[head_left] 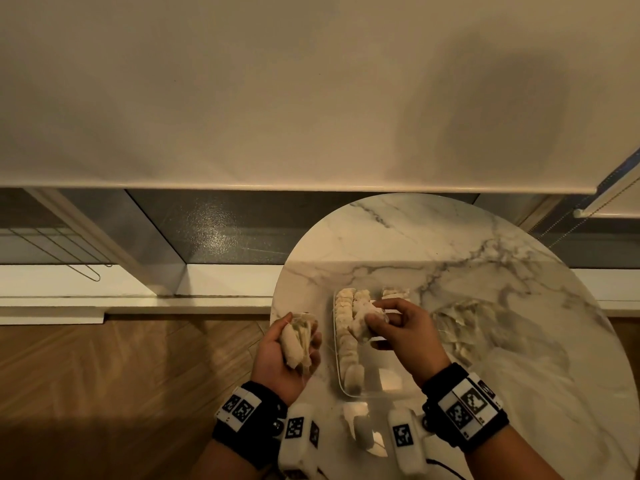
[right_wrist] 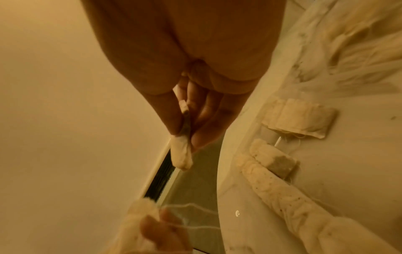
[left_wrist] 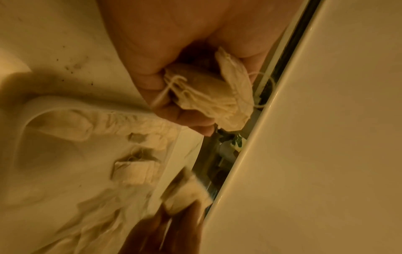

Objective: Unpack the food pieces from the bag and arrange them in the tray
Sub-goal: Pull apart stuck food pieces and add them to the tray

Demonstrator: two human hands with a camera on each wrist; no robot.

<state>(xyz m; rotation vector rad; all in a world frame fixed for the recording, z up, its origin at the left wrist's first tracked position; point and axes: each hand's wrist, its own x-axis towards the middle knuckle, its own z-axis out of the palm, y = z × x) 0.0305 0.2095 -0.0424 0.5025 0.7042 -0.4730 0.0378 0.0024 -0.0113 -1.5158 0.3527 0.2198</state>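
The food pieces are small pale sachets with strings. My left hand (head_left: 287,344) is curled round a bundle of sachets (head_left: 297,337) at the table's left edge, left of the tray; the left wrist view shows the same bundle (left_wrist: 208,92). My right hand (head_left: 401,327) pinches one sachet (head_left: 363,320) between thumb and fingers over the far half of the clear tray (head_left: 384,388); it hangs from the fingers (right_wrist: 181,154). A row of sachets (head_left: 344,330) lies along the tray's left side. The crumpled clear bag (head_left: 460,323) lies to the right of the tray.
The round marble table (head_left: 450,244) stands by a window sill, with wooden floor (head_left: 121,368) on its left. A few more sachets (head_left: 394,292) sit at the tray's far end. A lowered blind fills the upper view.
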